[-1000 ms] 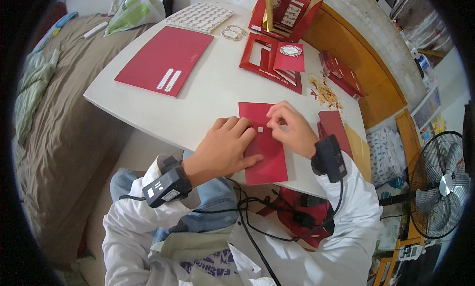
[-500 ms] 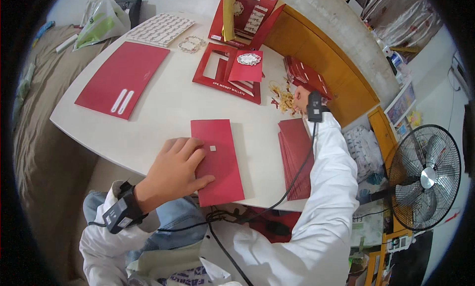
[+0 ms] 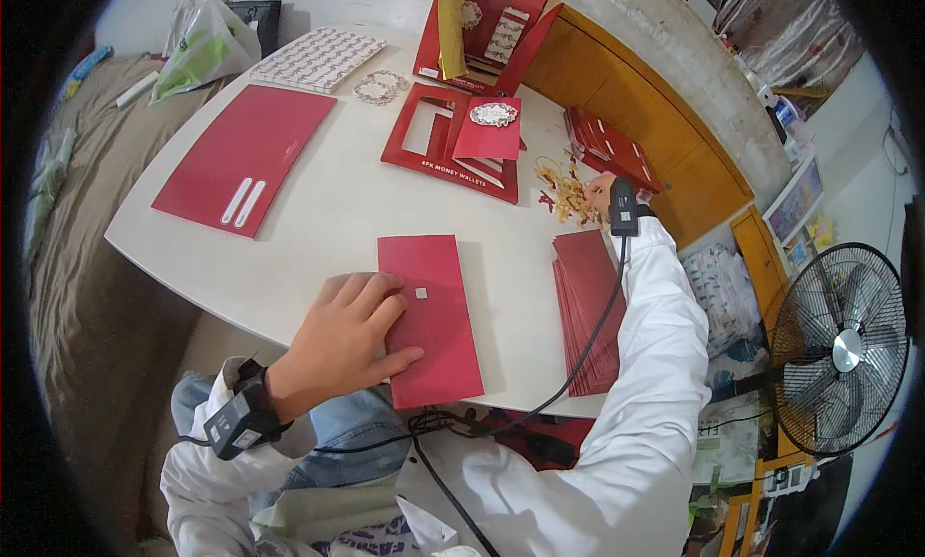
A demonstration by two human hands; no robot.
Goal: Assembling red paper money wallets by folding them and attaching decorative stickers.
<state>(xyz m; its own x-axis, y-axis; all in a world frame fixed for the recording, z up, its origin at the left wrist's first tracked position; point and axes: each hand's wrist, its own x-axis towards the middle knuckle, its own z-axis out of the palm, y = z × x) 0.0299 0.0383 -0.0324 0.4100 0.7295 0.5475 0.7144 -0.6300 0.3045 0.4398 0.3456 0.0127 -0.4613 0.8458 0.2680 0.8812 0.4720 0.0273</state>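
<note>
My left hand (image 3: pixel 345 337) lies flat, fingers spread, on the near left part of a long red envelope (image 3: pixel 441 311) with a small white square on it, at the white table's (image 3: pixel 337 225) front edge. My right arm stretches far out; my right hand (image 3: pixel 599 187) sits at a small pile of gold and red cut-out ornaments (image 3: pixel 564 189). A black wrist device hides most of that hand, so its fingers cannot be made out. A stack of red envelopes (image 3: pixel 588 302) lies under that forearm.
A red sheet with two white strips (image 3: pixel 246 157) lies at the left. Red card frames (image 3: pixel 434 145), a red card with a white ornament (image 3: pixel 491 125), a white sticker sheet (image 3: pixel 318 58) and red packs (image 3: pixel 617 147) lie farther back. A plastic bag (image 3: pixel 198 51) and a fan (image 3: pixel 843 350) flank the table.
My right hand left the red envelope and reached out to the ornament pile at the far right. My left hand stayed on the envelope, now lying flatter.
</note>
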